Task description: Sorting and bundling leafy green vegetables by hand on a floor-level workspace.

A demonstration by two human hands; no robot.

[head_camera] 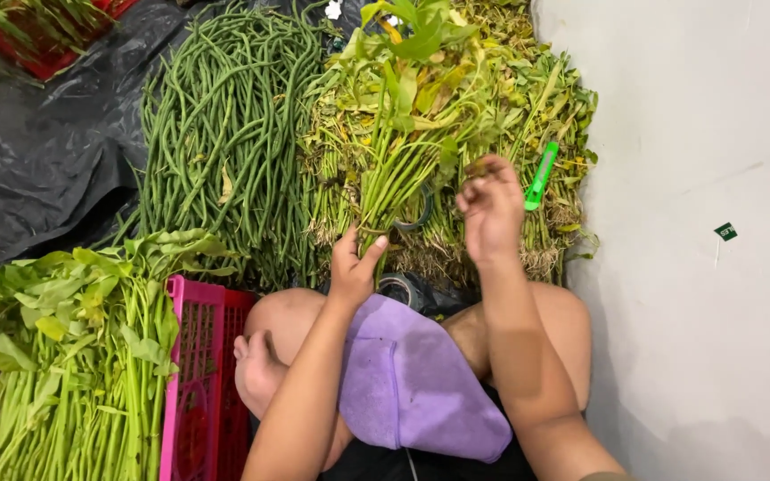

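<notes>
left hand [352,260] fingers clamped on greens bunch [400,134] stems | right hand [490,207] fingers curled together above, holding nothing clear | risk imo: bunch could splay, green cutter [540,175] lies just right

beans [225,134]: left of greens pile [456,116]
cutter [541,175]: on pile, right
crate [198,374]: left of knees
</notes>
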